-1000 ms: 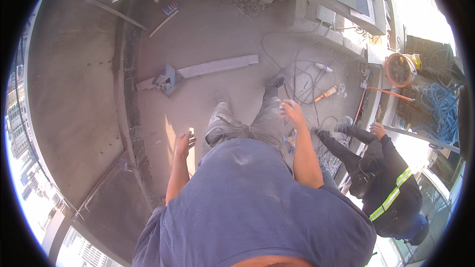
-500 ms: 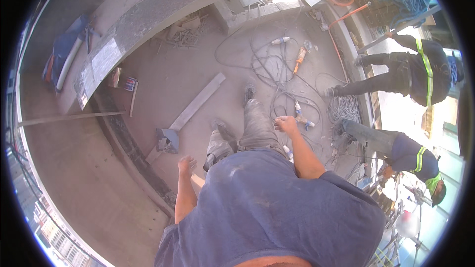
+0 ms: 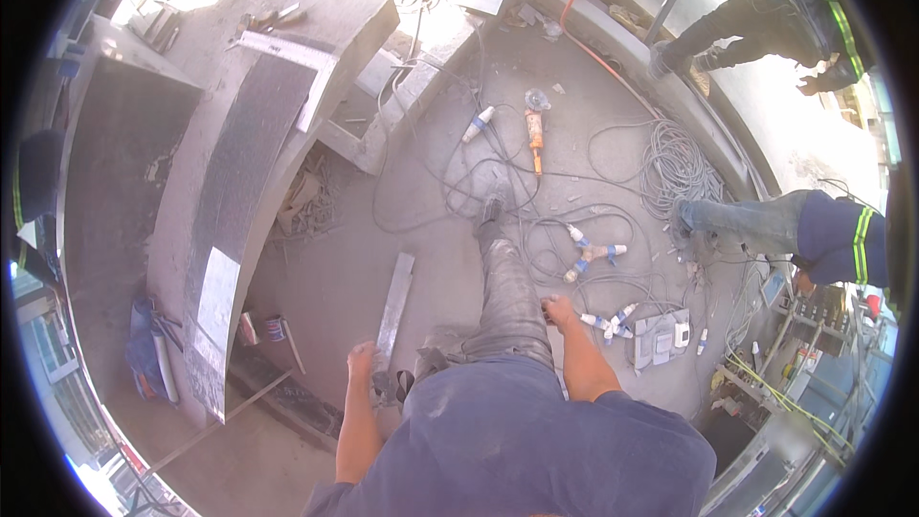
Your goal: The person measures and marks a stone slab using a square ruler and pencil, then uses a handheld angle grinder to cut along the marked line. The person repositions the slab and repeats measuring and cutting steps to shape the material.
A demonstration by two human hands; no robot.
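My left hand [image 3: 361, 361] hangs at my left side with its fingers curled in, no object showing in it. Beside it lies a long, narrow grey board [image 3: 394, 302] on the dusty floor. My right hand [image 3: 558, 311] is by my right thigh, its fingers also curled and nothing visible in them. Nearest to that hand are blue-and-white cable connectors [image 3: 605, 325] and a branching three-way connector [image 3: 592, 254]. Farther ahead, an orange angle grinder [image 3: 535, 139] rests on the floor, near another blue-and-white plug [image 3: 479, 124].
Grey cables loop over the floor, with a large cable coil [image 3: 678, 168] at right. A grey socket box [image 3: 661, 340] stands right of me. A raised slab [image 3: 278, 163] with a metal square [image 3: 287, 50] runs along the left. Two co-workers [image 3: 833, 230] are at right.
I have stepped forward and my view has turned right. The slab, grinder and cables have shifted in the picture. More connectors and the grey box now show. My left fingers look more curled.
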